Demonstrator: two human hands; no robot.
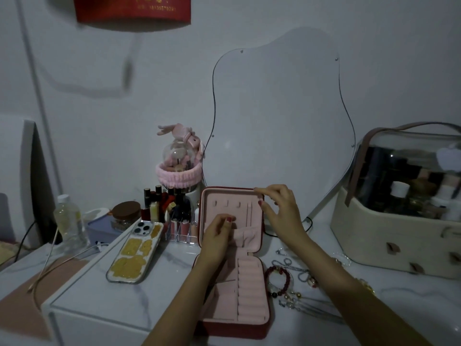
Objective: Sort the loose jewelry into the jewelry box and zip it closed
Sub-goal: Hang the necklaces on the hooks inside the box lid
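Jewelry box [234, 290] open on desk [129, 303]. Right hand [279, 208] pinches lid [222, 208] corner; left hand [217, 233] grips pink pocket flap [245, 236]. Loose jewelry [289, 278] beneath right forearm. Steady lid upright, open pocket fully before loading.

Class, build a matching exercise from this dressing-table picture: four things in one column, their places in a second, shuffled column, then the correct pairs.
Things
1. red zip-around jewelry box with pink lining
2. dark red beaded bracelet
3. phone in a clear case with gold stickers
4. cream cosmetics case with clear lid

Places
A. far right, by the wall
B. lying left of the box
C. open under both hands
D. on the table just right of the box

Pairs: 1-C, 2-D, 3-B, 4-A
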